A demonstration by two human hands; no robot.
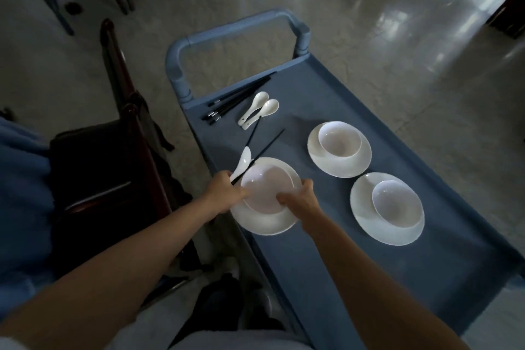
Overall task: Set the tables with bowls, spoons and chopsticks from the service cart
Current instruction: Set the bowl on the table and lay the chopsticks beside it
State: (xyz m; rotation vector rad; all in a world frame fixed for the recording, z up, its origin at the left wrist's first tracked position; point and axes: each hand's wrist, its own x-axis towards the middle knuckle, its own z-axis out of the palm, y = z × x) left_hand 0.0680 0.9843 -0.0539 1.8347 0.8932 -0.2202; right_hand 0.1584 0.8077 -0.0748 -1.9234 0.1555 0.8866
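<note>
At near left of the cart (326, 88), both hands grip one bowl-and-plate set (264, 216), left hand (224, 190) also pinching spoon (243, 163) and chopsticks (267, 146), right hand (301, 197) closed on the rim; next, probably a level carry to a table.

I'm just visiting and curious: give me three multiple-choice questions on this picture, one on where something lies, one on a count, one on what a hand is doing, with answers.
1. Where does the pile of spare chopsticks lie?
A. at the far end of the cart, by its handle
B. on the floor
C. inside a bowl

2. How many loose spoons lie on the cart?
A. none
B. two
C. five

3. What is the left hand doing?
A. hanging empty
B. gripping chopsticks, a spoon and the edge of a bowl
C. pushing the handle

Answers: 1 A, the black sticks lie beside the handle posts. 2 B, two white spoons lie side by side. 3 B, sticks and spoon jut from its fist at the bowl.
</note>
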